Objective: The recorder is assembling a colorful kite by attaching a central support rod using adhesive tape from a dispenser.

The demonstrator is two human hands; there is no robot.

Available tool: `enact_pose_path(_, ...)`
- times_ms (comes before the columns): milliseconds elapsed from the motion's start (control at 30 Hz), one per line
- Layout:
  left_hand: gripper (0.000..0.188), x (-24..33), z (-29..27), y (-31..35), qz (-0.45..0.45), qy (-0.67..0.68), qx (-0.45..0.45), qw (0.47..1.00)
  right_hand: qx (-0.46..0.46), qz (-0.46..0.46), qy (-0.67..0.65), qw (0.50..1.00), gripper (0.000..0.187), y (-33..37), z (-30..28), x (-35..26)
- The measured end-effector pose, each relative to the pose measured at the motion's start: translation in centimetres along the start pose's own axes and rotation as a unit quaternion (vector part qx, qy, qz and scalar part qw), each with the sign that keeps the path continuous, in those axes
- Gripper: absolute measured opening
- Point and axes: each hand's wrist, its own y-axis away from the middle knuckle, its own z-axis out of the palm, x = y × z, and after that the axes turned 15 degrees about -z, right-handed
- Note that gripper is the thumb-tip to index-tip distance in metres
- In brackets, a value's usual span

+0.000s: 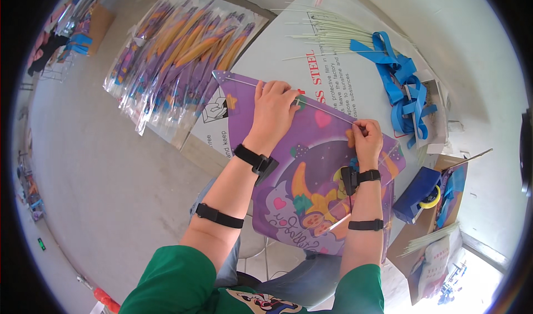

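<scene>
A purple printed plastic sheet shaped like a kite, with a cartoon moon and stars, lies across the table edge and hangs toward my lap. Along its far edge runs a thin white rod. My left hand is bent over that rod and the sheet's edge, its thumb to the right and its fingers closed around them. Farther right, my right hand pinches the rod at the same edge between thumb and fingertips. Both wrists wear black straps, and part of the sheet is behind my forearms.
Several folded purple-and-orange kites in clear bags are piled at the far left. Thin pale rods and tangled blue ribbon lie at the far right. A blue tape dispenser stands by a cardboard box on the right.
</scene>
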Motion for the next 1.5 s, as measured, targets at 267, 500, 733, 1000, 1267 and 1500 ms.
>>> enact_pose_path(267,0.043,0.7,-0.7,2.3,-0.012,-0.081,0.015,0.997,0.014,-0.031,-0.030,0.999,0.006,0.2,-0.1,-0.3)
enact_pose_path(500,0.046,0.3,-0.8,2.6,-0.041,-0.086,-0.009,0.995,0.008,0.007,-0.104,0.995,0.005,0.2,0.5,-0.6)
enact_pose_path(733,0.045,0.3,-0.7,2.5,-0.044,-0.085,-0.025,0.995,0.008,0.015,-0.115,0.993,0.004,0.2,0.6,-0.4)
enact_pose_path(1000,0.045,0.5,-0.4,2.8,-0.034,-0.068,-0.033,0.997,0.011,0.018,-0.125,0.992,0.004,0.3,0.7,0.1)
enact_pose_path(1267,0.045,0.8,-0.1,2.7,-0.033,-0.062,-0.037,0.997,0.021,0.018,-0.115,0.993,0.004,0.4,0.7,-0.1)
enact_pose_path(1500,0.044,0.7,-0.3,2.4,-0.025,-0.079,-0.045,0.996,0.023,-0.001,-0.092,0.996,0.002,0.0,0.6,-0.7)
